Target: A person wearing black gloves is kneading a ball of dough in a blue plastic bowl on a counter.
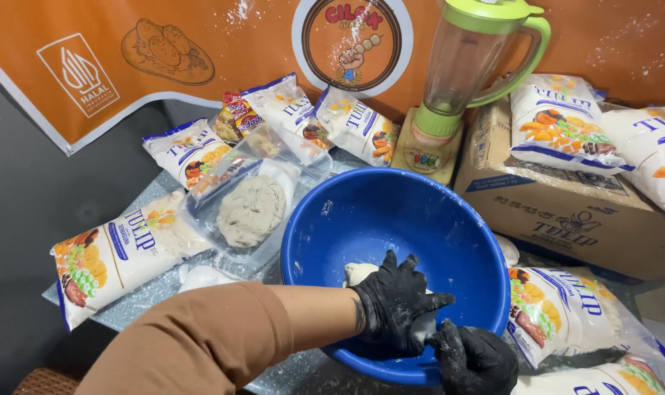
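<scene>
Both my gloved hands reach into the blue bowl (pixel 369 219): left hand (pixel 398 303) spread on pale dough (pixel 359 273), right hand (pixel 475 358) curled, pinching it.

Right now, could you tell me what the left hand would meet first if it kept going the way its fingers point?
Probably the far inner wall of the blue bowl; the left hand rests on dough, fingers pointing up-right. Depth is unclear.
</scene>
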